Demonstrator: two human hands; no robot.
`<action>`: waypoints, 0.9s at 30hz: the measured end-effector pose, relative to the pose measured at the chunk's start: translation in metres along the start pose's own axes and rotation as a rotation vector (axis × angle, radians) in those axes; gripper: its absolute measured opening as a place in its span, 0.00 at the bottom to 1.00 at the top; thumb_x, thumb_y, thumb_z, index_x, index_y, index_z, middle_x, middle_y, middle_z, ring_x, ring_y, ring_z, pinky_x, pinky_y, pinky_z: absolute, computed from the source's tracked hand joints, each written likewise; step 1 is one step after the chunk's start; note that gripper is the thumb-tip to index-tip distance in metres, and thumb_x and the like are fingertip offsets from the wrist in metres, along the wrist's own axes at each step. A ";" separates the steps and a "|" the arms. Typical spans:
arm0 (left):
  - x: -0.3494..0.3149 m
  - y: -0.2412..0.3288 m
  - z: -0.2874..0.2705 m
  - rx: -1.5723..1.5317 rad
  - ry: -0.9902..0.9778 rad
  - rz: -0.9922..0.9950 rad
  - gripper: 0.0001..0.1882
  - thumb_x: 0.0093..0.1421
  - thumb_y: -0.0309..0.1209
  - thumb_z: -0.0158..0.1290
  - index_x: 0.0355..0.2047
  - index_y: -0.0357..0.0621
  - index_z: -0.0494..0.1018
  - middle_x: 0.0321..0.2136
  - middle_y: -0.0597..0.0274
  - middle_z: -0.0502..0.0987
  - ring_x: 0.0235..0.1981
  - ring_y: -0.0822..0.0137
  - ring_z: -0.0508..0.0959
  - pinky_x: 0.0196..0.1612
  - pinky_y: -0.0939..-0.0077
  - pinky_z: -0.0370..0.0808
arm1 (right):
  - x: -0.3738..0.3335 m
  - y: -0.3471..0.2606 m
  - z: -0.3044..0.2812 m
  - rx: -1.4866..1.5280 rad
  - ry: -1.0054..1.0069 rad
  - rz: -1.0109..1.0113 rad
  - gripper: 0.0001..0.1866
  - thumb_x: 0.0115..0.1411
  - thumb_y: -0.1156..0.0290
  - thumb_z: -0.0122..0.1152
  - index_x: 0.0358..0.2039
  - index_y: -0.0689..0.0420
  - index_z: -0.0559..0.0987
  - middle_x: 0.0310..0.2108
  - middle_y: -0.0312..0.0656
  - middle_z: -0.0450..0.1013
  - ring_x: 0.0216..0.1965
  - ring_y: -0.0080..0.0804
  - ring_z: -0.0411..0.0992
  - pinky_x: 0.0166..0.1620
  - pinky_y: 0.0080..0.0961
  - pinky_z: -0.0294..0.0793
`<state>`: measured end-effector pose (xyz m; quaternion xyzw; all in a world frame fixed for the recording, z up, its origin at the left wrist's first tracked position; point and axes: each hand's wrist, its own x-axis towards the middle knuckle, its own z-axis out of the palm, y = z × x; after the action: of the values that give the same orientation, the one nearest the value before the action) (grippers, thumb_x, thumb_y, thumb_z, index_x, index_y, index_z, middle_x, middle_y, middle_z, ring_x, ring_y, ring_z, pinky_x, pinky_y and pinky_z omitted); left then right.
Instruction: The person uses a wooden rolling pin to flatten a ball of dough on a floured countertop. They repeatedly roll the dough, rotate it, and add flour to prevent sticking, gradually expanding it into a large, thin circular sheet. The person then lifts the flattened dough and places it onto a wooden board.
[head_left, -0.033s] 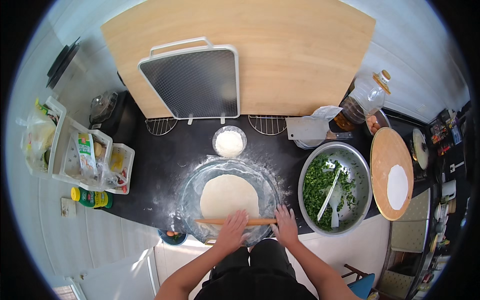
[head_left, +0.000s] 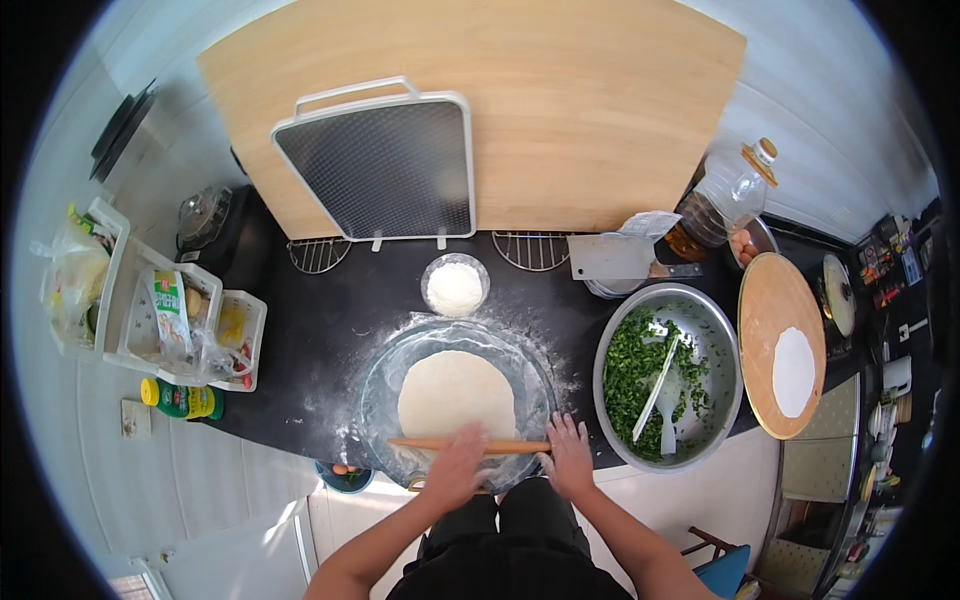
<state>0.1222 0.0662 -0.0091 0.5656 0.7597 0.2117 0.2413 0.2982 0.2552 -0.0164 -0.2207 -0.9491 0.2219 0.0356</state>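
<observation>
A round sheet of dough [head_left: 457, 392] lies on a floured, round, clear glass board [head_left: 537, 385] at the counter's front edge. Across its near part rests a thin wooden rolling pin [head_left: 518, 447], roughly sideways. My left hand [head_left: 457, 470] is over the middle of the pin, its fingers smeared by motion, so their hold cannot be made out. At the pin's right end is my right hand [head_left: 569, 460], fingers pointing forward over the board's edge and thumb beside the pin tip. Beyond the board stands a small bowl of white flour [head_left: 455, 287].
On the right stands a steel bowl [head_left: 735, 380] of chopped greens with chopsticks and a spatula. Beside it, a round wooden board [head_left: 765, 290] bears a dough sheet. A cleaver [head_left: 608, 257] lies behind the bowl. White baskets [head_left: 250, 340] and a yellow-capped bottle [head_left: 190, 399] are left.
My left hand has shifted slightly left and back toward me along the pin and is now blurred. My right hand keeps its place at the pin's end. The whole view has shifted slightly.
</observation>
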 end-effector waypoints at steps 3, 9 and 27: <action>-0.013 -0.024 -0.027 0.274 -0.017 -0.175 0.37 0.59 0.41 0.53 0.64 0.37 0.55 0.67 0.43 0.51 0.69 0.47 0.49 0.67 0.44 0.46 | -0.004 -0.016 0.011 0.013 0.026 -0.003 0.33 0.58 0.59 0.58 0.61 0.60 0.64 0.65 0.50 0.58 0.67 0.48 0.53 0.67 0.52 0.46; 0.073 -0.054 -0.044 0.365 0.018 0.050 0.39 0.58 0.42 0.55 0.64 0.37 0.55 0.68 0.46 0.49 0.69 0.47 0.48 0.67 0.44 0.46 | 0.019 -0.012 0.021 -0.036 0.163 0.160 0.30 0.59 0.58 0.56 0.59 0.59 0.67 0.65 0.48 0.58 0.65 0.48 0.56 0.66 0.53 0.46; 0.186 -0.034 -0.049 0.266 0.029 0.338 0.37 0.61 0.47 0.50 0.65 0.40 0.54 0.67 0.50 0.52 0.69 0.49 0.51 0.67 0.50 0.48 | 0.044 -0.020 0.006 -0.119 0.317 0.328 0.28 0.55 0.60 0.61 0.56 0.56 0.70 0.59 0.45 0.65 0.63 0.43 0.60 0.63 0.45 0.56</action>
<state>0.0214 0.2338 -0.0144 0.7086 0.6787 0.1553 0.1148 0.2496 0.2553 -0.0143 -0.4059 -0.8944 0.1311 0.1343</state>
